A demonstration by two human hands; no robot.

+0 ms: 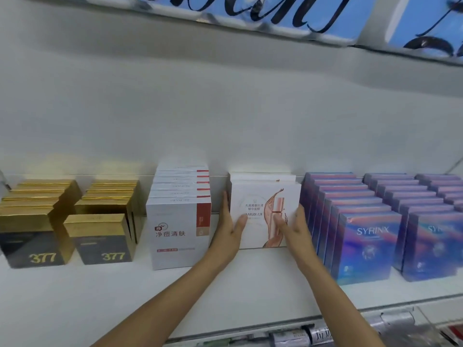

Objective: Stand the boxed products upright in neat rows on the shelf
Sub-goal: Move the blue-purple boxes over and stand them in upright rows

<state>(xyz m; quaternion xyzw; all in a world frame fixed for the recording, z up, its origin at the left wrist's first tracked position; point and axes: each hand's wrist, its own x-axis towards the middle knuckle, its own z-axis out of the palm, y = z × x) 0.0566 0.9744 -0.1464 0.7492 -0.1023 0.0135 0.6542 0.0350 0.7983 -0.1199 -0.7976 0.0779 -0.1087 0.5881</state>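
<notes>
A short row of white boxes with a rose-gold swirl (pixel 263 196) stands upright at the back middle of the white shelf (pixel 250 279). My left hand (pixel 229 229) holds the front box at its left edge, fingers along the side and thumb on the face. Opposite it, my right hand (pixel 294 227) holds the right edge the same way, thumb on the front. The front box stands between both hands, set back from the shelf's front edge.
Left of my hands stands a row of white boxes with red corners (pixel 179 234), then two rows of gold-and-black boxes (pixel 102 236). Right are two rows of blue-purple boxes (pixel 363 241). Bare shelf lies in front of the middle row. A blue sign (pixel 325 18) hangs above.
</notes>
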